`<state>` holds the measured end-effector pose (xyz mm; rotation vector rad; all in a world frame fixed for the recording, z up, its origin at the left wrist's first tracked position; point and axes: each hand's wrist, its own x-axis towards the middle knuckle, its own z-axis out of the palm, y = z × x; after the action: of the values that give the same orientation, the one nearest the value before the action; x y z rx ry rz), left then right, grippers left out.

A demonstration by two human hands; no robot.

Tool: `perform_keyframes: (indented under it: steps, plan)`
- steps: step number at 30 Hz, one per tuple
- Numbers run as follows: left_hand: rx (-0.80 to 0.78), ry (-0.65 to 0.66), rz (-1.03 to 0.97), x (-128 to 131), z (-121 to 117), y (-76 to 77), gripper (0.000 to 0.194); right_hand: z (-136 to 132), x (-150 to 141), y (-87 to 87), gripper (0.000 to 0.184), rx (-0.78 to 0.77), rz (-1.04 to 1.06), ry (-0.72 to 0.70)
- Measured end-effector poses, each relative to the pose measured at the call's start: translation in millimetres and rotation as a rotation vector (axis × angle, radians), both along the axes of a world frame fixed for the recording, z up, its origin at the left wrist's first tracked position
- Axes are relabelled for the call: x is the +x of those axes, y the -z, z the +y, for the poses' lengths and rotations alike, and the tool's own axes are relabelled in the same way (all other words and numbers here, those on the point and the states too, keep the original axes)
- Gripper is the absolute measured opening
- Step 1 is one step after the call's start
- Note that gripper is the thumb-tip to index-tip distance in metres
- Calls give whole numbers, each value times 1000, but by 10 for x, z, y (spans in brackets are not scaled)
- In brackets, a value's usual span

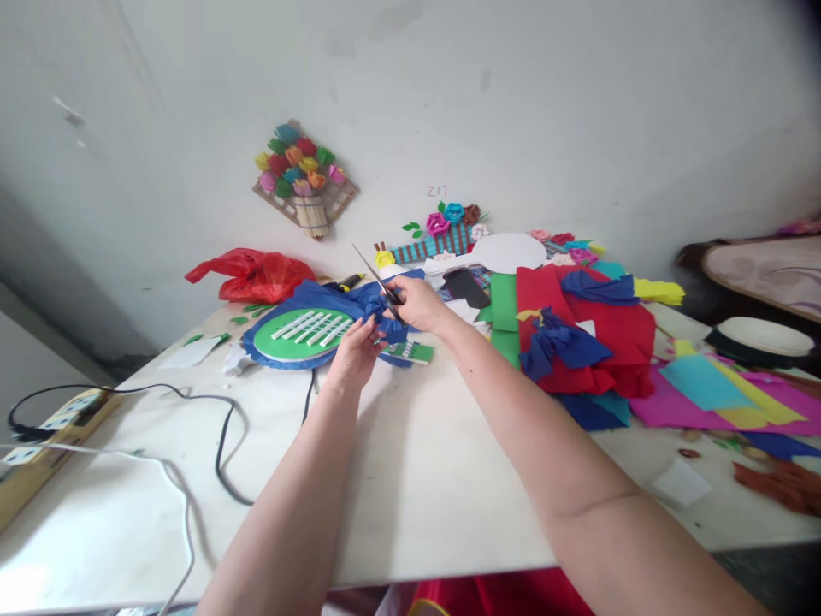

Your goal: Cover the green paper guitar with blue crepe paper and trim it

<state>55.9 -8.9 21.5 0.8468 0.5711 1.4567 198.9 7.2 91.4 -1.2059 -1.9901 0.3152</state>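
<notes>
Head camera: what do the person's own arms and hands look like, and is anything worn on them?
Both the left hand and the right hand look bare, with no gloves. Both forearms are bare too, with no sleeve, watch or bracelet in view. The fingers are too small to rule out a ring.

Diffuse daylight seeming to enter from the left; tabletop [410, 513] glaring near-white at lower left. Soft shadows falling beside cords and forearms. Wall [410, 103] reading flat grey. Wide lens bending edges; right margin smearing, top right corner darkening.
</notes>
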Motion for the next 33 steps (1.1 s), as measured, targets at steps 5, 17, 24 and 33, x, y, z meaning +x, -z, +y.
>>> perform_keyframes:
  steps: [5,17,24,33]
  plan:
    - [-4,-40,27,-60,10,17,30,1,257,-76,33,96,-219,456]
    - [-32,-120,105,-61,17,63,32,147,931,69,33,-38,-166,967]
    - [-89,-222,61,-101,30,57,27,88,816,-82,37,66,-197,822]
    - [-47,-316,118,-142,61,85,33,20,241,205,40,235,-435,306]
